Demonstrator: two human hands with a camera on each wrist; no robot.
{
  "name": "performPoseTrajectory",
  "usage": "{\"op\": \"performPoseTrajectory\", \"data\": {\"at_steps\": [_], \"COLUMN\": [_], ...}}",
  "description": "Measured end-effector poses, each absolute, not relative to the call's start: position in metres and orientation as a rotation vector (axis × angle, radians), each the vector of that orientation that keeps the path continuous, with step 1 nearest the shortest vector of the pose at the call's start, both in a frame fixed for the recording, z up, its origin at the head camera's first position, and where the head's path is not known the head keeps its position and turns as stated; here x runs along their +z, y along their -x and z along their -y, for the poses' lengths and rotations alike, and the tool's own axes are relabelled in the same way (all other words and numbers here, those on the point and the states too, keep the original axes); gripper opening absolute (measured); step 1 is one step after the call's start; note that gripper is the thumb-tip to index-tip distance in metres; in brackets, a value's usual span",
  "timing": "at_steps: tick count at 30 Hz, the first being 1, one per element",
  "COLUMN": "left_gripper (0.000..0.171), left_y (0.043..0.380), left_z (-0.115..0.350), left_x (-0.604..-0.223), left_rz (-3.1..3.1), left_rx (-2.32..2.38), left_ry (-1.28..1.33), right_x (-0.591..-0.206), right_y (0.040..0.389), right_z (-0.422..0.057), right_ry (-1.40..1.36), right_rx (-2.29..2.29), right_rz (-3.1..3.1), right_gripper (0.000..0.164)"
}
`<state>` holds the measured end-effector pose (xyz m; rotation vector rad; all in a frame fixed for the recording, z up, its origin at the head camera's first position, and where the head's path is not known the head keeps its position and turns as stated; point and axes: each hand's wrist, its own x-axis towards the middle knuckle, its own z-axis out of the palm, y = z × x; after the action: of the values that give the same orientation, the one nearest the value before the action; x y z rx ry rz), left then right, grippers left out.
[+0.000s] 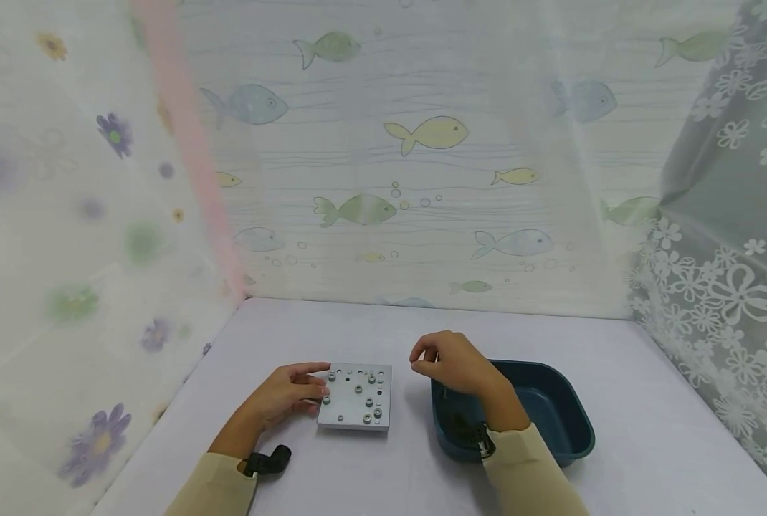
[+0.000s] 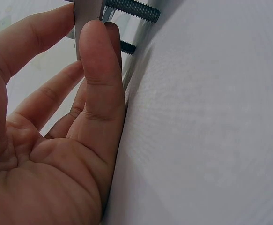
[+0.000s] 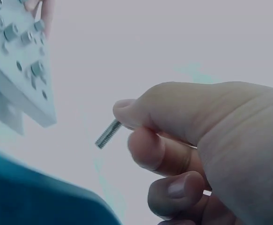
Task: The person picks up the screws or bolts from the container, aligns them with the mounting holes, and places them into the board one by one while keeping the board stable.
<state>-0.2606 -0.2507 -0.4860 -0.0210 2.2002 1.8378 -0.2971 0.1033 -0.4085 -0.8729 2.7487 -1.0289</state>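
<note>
A silvery metal plate [image 1: 353, 412] stands on the table, with several socket-head screws and some bare holes on its top. My left hand [image 1: 287, 393] holds the plate by its left edge. In the left wrist view the fingers [image 2: 96, 70] meet that edge, and threaded screw ends [image 2: 134, 10] stick out below the plate. Between thumb and forefinger my right hand [image 1: 451, 360] pinches a small screw [image 3: 109, 134], its threaded end pointing out and its head hidden by the fingers. This hand is raised between the plate and a dark blue bin.
The dark blue bin [image 1: 577, 412] stands to the right of the plate, under my right forearm. Its left part is dark and partly covered by the wrist. Behind the white table [image 1: 422, 480] hangs a fish-patterned curtain [image 1: 422, 236], with more curtains at both sides.
</note>
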Motion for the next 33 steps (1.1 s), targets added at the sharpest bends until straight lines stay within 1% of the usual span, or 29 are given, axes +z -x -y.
{"op": "performPoseTrajectory", "data": {"at_steps": [5, 11, 19, 26, 33], "left_gripper": [0.068, 0.068, 0.068, 0.067, 0.068], "left_y": [0.26, 0.259, 0.26, 0.26, 0.259], "left_z": [0.249, 0.248, 0.251, 0.251, 0.251], "left_x": [-0.486, -0.485, -0.486, -0.486, -0.485], "left_rz": [-2.192, -2.191, -2.204, -2.211, -2.202], "left_rx": [1.848, 1.841, 1.837, 1.819, 1.827], "left_ry": [0.008, 0.006, 0.003, 0.005, -0.012], "right_x": [-0.411, -0.415, -0.42, -0.429, -0.431], "right_y": [0.296, 0.293, 0.284, 0.281, 0.277], "right_z": [-0.09, -0.079, -0.06, -0.046, -0.039], "right_ry": [0.853, 0.847, 0.838, 0.726, 0.65], "right_rx": [-1.049, -1.082, -1.161, -1.154, -1.14], "right_rz": [-2.739, -2.725, -2.662, -2.687, -2.72], "right_gripper": [0.008, 0.003, 0.006, 0.004, 0.004]}}
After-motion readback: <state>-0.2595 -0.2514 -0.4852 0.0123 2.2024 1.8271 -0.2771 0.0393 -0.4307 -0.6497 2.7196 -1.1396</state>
